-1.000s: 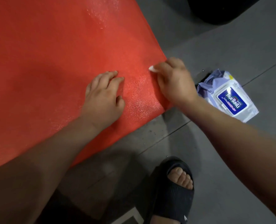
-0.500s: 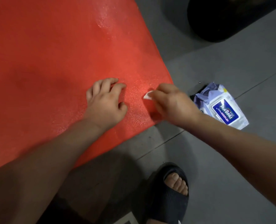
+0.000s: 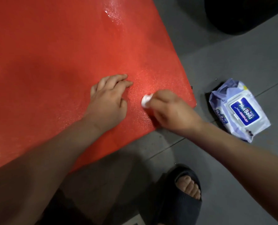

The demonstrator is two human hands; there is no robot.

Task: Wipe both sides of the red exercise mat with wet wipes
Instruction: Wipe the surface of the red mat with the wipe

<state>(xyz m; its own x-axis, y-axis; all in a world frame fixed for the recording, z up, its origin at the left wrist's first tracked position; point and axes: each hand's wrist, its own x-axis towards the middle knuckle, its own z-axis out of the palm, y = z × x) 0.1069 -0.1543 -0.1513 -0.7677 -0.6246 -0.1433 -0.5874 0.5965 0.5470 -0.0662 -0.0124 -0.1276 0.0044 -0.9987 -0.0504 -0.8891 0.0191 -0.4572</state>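
Your left hand (image 3: pixel 108 101) presses the red exercise mat (image 3: pixel 70 54) flat with relaxed fingers, steadying it while your right hand (image 3: pixel 170 111) pinches the wet wipe (image 3: pixel 145 100) near the corner.

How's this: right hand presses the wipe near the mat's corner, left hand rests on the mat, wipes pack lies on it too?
No: in the head view the wipes pack lies on the floor beside the mat. Right hand pressing the wipe near the corner and left hand on the mat are correct.
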